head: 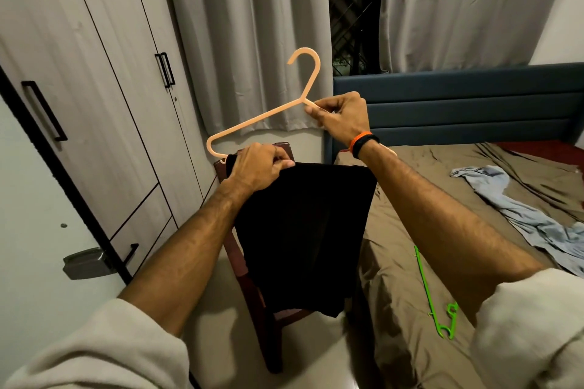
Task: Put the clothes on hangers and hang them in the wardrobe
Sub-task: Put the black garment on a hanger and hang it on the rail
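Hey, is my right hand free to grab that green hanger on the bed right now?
Probably not yet. The right hand is pinching the peach hanger that carries the black garment. The green hanger lies uncovered on the bed below that forearm, so nothing blocks it.

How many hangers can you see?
2. A peach hanger is held up in the hands with black clothing on it, and a green hanger lies on the bed. More may be hidden.

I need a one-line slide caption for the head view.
Both hands, left and right, fit black trousers on a peach hanger beside the closed wardrobe.
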